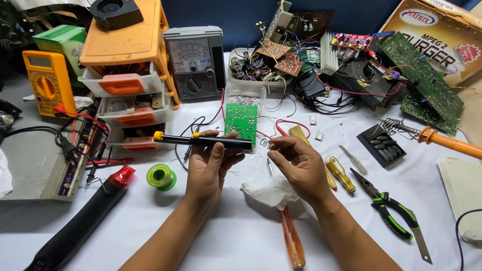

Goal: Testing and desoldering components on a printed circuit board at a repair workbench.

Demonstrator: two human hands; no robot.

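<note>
- Left hand (208, 165): clasped around black pump (203, 141), long axis level, yellow tip pointing left.
- Right hand (296, 163): fingertips pinched at spring (264, 143), just right of pump's end.

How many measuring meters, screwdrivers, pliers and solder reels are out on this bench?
Meters: 2, a yellow meter and a grey dial meter
Screwdrivers: 2, a yellow screwdriver and an orange screwdriver
Pliers: 1, green-handled pliers
Solder reels: 1, a green reel
Total: 6

Both forearms bare, no sleeves, gloves, rings or watch.
</note>
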